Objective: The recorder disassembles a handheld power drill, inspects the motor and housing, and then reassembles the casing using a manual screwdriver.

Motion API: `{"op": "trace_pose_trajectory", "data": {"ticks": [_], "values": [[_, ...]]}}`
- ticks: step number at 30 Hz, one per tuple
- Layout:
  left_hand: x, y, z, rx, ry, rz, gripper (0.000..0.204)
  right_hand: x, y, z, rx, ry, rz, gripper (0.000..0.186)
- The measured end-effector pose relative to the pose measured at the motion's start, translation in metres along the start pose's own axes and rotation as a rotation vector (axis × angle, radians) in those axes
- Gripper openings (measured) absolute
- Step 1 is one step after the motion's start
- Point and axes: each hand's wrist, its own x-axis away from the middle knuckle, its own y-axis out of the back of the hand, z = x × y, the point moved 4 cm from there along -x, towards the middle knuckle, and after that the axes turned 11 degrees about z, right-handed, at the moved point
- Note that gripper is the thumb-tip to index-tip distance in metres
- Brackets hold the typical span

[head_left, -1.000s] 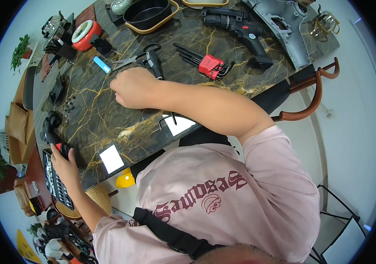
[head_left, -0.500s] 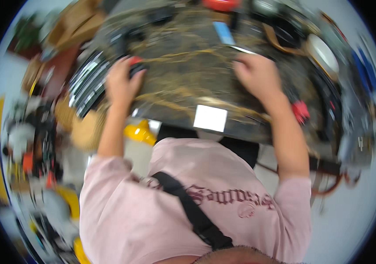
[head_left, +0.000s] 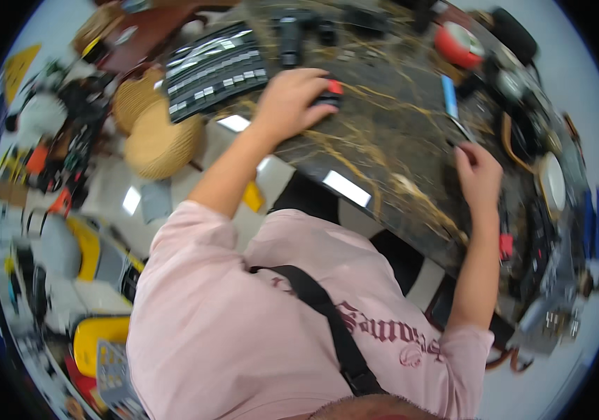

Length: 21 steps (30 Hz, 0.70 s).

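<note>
My left hand [head_left: 291, 103] reaches out over the dark marbled table [head_left: 383, 147] and closes around a small black tool with a red part [head_left: 331, 89]. My right hand [head_left: 478, 170] lies on the table further right, fingers bent. Its fingertips are at a thin metal tool [head_left: 462, 130], just below a blue stick-shaped thing [head_left: 448, 94]. Motion blur hides whether the right hand grips anything. My pink shirt and a black strap fill the lower middle.
A black case of socket-like bits [head_left: 215, 70] lies at the table's left end, beside two wicker baskets [head_left: 163, 136]. A red tape roll [head_left: 457, 42], dark power tools [head_left: 289, 35] and a white round dish [head_left: 553, 183] crowd the far and right sides. Yellow and orange clutter covers the floor at left.
The view has swung round, so the table now sits at the upper right. My left hand stays on the black and red tool, and my right hand stays on the tabletop.
</note>
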Motion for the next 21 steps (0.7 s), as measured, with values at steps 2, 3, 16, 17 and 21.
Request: {"op": "trace_pose_trajectory", "data": {"ticks": [2, 3, 16, 17, 21], "values": [[-0.005, 0.001, -0.004, -0.008, 0.054, 0.031, 0.042, -0.003, 0.010, 0.014, 0.118, -0.027, 0.009, 0.025], [-0.002, 0.002, -0.002, -0.013, 0.090, 0.043, 0.040, -0.005, 0.013, 0.018, 0.081, -0.039, 0.004, 0.027], [-0.002, -0.012, 0.009, -0.155, 0.015, 0.013, 0.038, 0.120, 0.250, -0.090, 0.932, -0.829, 0.018, 0.040], [-0.001, -0.010, 0.006, -0.162, 0.029, 0.025, 0.038, 0.141, 0.263, -0.116, 0.952, -0.920, 0.069, 0.042], [-0.003, -0.012, 0.002, -0.162, 0.038, 0.013, 0.038, 0.207, 0.268, -0.192, 0.893, -1.142, 0.308, 0.041]]}}
